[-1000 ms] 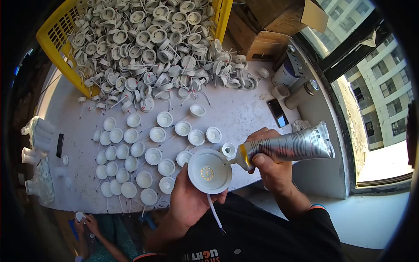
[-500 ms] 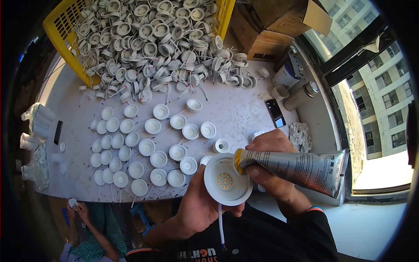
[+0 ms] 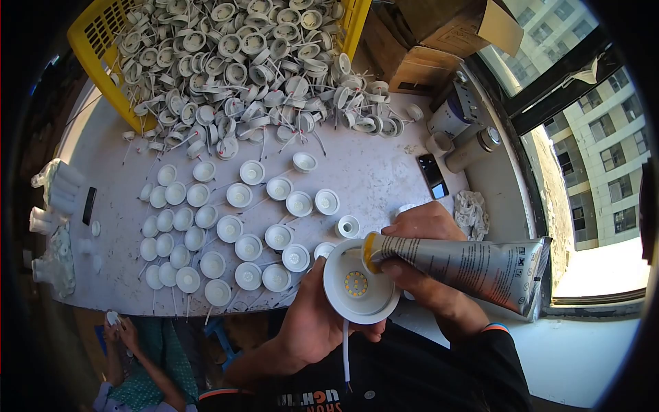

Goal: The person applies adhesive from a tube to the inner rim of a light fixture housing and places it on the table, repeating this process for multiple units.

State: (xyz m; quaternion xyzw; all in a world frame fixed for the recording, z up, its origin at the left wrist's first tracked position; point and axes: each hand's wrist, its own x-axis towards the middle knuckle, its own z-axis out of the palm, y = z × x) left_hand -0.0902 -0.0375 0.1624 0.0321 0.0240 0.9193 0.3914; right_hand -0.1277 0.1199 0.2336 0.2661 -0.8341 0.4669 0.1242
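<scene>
My left hand (image 3: 310,319) is closed round the side of a white round lamp housing (image 3: 362,302), its open face turned up. Inside it shows a small disc with a ring of yellow LEDs, and a white cable hangs from its lower edge. My right hand (image 3: 425,264) grips a silver tube (image 3: 467,271) near its yellow collar. The collar lies over the upper right rim of the housing; the tube's tip is hidden. Several finished-looking white cups (image 3: 248,247) stand in rows on the pale table (image 3: 384,172), left of my hands.
A yellow crate (image 3: 123,96) spills white wired parts (image 3: 226,123) at the back. Cardboard boxes (image 3: 422,65), a flask (image 3: 473,151), a phone (image 3: 433,176) and crumpled plastic (image 3: 471,214) lie to the right. Another person's hands (image 3: 122,333) hold a small white part at lower left.
The lamp housing and the tube's collar have shifted slightly against each other, with the collar a little further left. Both hands keep their hold.
</scene>
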